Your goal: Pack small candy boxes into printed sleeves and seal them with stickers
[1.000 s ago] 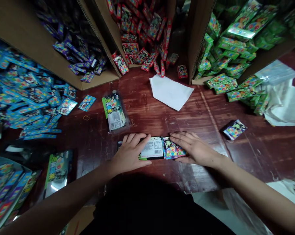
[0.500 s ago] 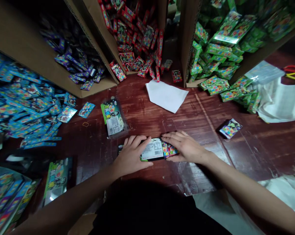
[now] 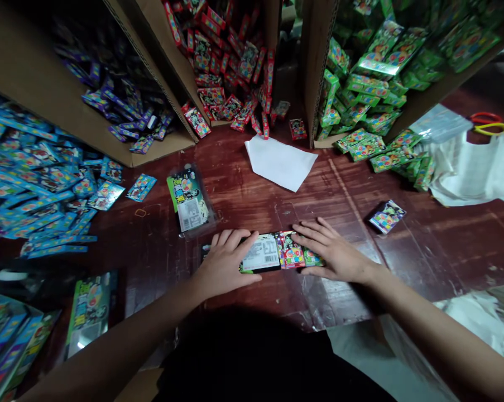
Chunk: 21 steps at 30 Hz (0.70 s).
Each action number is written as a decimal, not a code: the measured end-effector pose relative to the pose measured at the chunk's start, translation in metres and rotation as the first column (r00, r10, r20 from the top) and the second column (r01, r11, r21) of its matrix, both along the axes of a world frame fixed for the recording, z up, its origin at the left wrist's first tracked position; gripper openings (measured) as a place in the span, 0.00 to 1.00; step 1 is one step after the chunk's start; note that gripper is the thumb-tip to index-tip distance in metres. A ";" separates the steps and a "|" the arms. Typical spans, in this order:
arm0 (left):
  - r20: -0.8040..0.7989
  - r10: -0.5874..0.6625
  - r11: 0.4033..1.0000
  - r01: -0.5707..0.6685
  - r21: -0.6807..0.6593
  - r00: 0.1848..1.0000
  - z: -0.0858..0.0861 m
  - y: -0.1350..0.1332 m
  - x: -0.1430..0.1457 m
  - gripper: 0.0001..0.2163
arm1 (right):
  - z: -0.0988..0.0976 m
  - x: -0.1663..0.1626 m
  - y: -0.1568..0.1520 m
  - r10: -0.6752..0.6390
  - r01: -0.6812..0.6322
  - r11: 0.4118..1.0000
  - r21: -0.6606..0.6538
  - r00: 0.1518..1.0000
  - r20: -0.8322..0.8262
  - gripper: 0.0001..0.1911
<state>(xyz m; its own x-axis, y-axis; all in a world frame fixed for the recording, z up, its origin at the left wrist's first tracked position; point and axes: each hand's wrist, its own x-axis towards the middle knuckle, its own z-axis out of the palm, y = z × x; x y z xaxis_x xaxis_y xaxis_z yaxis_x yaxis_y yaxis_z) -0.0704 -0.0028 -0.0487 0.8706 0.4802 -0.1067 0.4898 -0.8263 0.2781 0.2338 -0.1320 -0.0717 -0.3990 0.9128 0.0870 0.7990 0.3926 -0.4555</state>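
Observation:
My left hand (image 3: 224, 263) lies flat on the left end of a clear-wrapped pack (image 3: 262, 253) with a white barcode label, fingers curled over its far edge. My right hand (image 3: 333, 252) rests with fingers spread on small colourful boxes (image 3: 292, 255) at the pack's right end. Both sit on the dark red wooden table (image 3: 423, 251). A second wrapped pack (image 3: 188, 203) with a green card and a label lies just beyond my left hand.
Open cardboard cartons stand at the back with purple boxes (image 3: 121, 106), red boxes (image 3: 226, 61) and green boxes (image 3: 377, 67). Blue boxes (image 3: 38, 184) are heaped at the left. A white sheet (image 3: 279, 162), a single box (image 3: 386, 216) and white bags (image 3: 473, 167) lie around.
My right hand has slid a little to the right, uncovering more of the colourful boxes. My left hand has stayed on the labelled pack. The view has shifted slightly.

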 end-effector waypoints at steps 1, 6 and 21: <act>0.002 -0.012 1.000 0.012 0.000 1.000 0.000 0.000 0.001 0.43 | -0.003 -0.004 0.000 0.015 -0.014 1.000 0.010 0.999 -0.029 0.40; 0.009 -0.074 0.997 0.074 -0.021 0.997 0.003 0.004 0.004 0.43 | -0.005 -0.017 0.009 0.042 -0.039 0.999 0.021 0.992 -0.118 0.35; 0.036 0.019 0.999 -0.017 -0.046 0.999 0.001 0.000 0.006 0.43 | 0.001 -0.014 0.001 -0.089 0.089 0.996 -0.001 0.990 -0.113 0.58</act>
<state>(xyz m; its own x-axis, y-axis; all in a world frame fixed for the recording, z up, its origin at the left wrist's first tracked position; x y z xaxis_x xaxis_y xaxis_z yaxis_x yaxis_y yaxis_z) -0.0645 -0.0029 -0.0480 0.8655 0.4913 -0.0973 0.4935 -0.8033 0.3333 0.2199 -0.1314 -0.0709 -0.3035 0.9439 0.1303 0.7744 0.3241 -0.5435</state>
